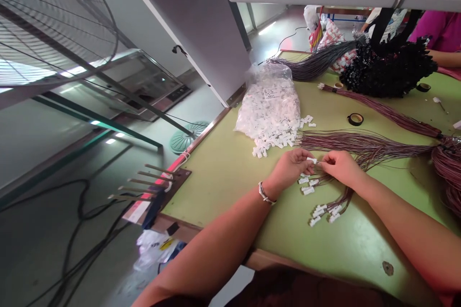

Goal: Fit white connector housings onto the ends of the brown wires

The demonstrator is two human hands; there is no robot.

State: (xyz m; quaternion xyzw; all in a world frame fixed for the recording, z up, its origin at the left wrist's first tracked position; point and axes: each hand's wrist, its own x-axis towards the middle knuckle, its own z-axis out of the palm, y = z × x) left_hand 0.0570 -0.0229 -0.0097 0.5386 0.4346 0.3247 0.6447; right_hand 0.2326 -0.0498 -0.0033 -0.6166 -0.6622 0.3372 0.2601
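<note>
Forearms (221, 242) angled inward, left fingers (301, 154) on connector (311, 160)

Between the fingers (298, 155): connector (311, 160), smooth white plastic. Beneath: table (219, 177), smooth, faintly glossy; edge (277, 261) wood-like. Just beyond the fingers: wires (363, 142), plastic-looking, slight sheen. Farther off, leftward: bag (272, 87), clear plastic, crinkled, shiny. Behind left fingers: bracelet (265, 194), shiny, metal-looking.
</note>
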